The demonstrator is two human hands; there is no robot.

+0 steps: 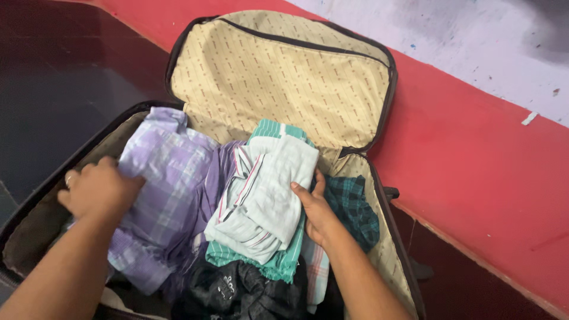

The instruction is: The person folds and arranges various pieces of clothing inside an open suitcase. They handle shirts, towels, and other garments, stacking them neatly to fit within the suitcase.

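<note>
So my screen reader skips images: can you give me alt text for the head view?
Two bare hands press folded clothes into an open fabric suitcase: the left hand on a lilac checked shirt, the right hand against a pale striped shirt.

Both forearms were bare, no sleeves reaching the wrists; the left hand (pixel 98 188) wore a thin ring (pale metal) and the right hand (pixel 317 212) was unadorned.
</note>
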